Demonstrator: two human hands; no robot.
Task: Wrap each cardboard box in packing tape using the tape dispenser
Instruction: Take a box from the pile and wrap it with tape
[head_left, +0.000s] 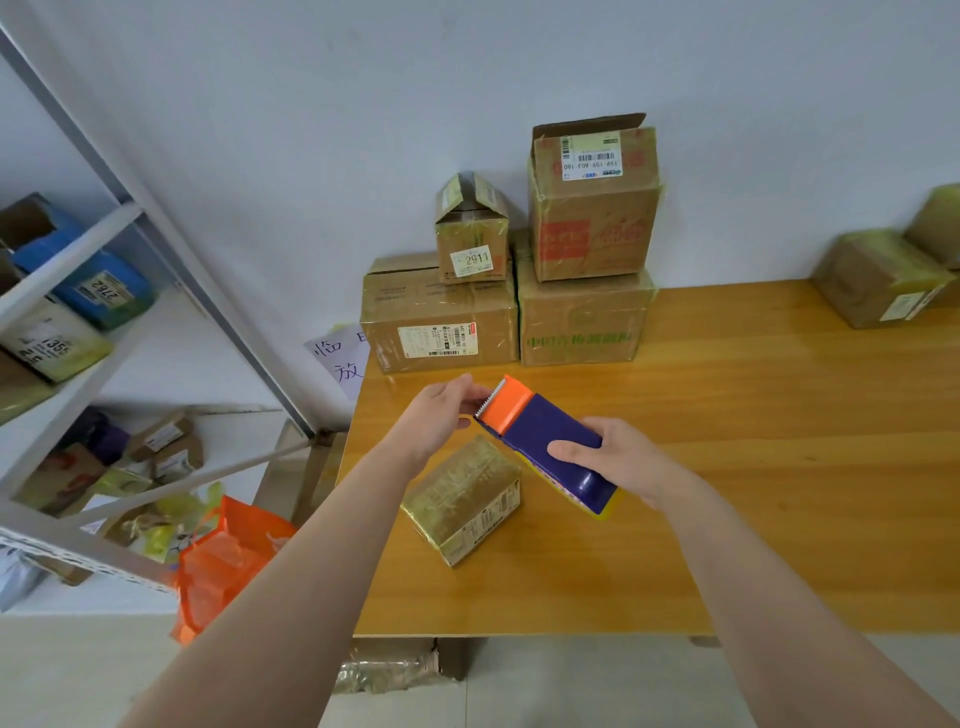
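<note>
Tape dispenser (545, 441), purple with an orange head, was held in the air above the wooden table (753, 467). It was tilted, and its toothed edge pointed up and away to the left. The right hand (618, 460) gripped the rear part of the purple body, with the fingers curled over its top side. The left hand (441, 415) was at the opposite end, its fingertips drawn together in a pinch right at the toothed edge. Probably the loose end of the tape was between them, but the view was not sharp enough to be sure.

The small cardboard box (462, 499) lay on the table just below the dispenser, between the two forearms, and no hand touched it. Its surface was shiny and yellowish. Behind it, against the wall, stood a stack of bigger boxes (519, 312). At the left were a metal shelf (78, 260) with parcels and an orange bag (223, 561) near the floor.
</note>
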